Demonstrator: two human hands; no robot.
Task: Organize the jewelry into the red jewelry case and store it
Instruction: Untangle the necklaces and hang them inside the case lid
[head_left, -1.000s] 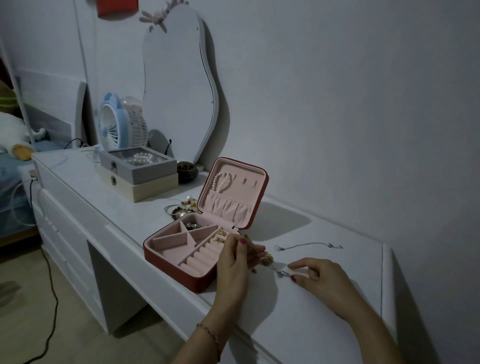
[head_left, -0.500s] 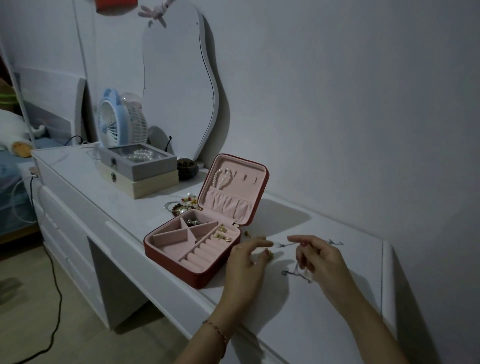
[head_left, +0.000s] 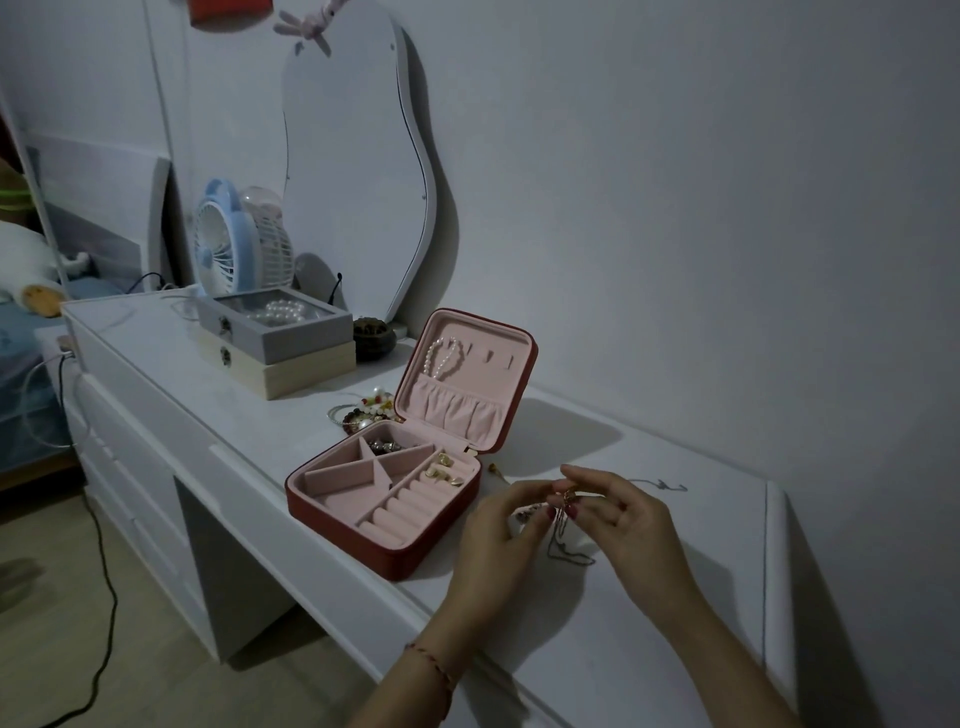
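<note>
The red jewelry case (head_left: 332, 512) lies open on the white dresser, its pink lid upright with a pearl bracelet (head_left: 442, 356) hung inside. Small gold pieces (head_left: 442, 470) sit on the ring rolls, and dark jewelry (head_left: 383, 446) lies in a back compartment. Just right of the case, my left hand (head_left: 496, 545) and my right hand (head_left: 621, 525) meet over the dresser and both pinch a thin chain necklace (head_left: 563, 540), which dangles between them with its end lying on the top. A second thin chain (head_left: 662, 486) lies behind my right hand. Beaded bracelets (head_left: 363, 408) are piled left of the lid.
Two stacked boxes (head_left: 280, 348), the upper grey one showing pearls, stand at the back left before a blue fan (head_left: 223, 244) and a wavy mirror (head_left: 358, 161). A dark bowl (head_left: 373, 335) sits beside them. A cable (head_left: 104, 597) trails on the floor.
My right hand has lifted the thin chain off the dresser. My left hand has come away from the case to meet it, and both now hold the chain together.
</note>
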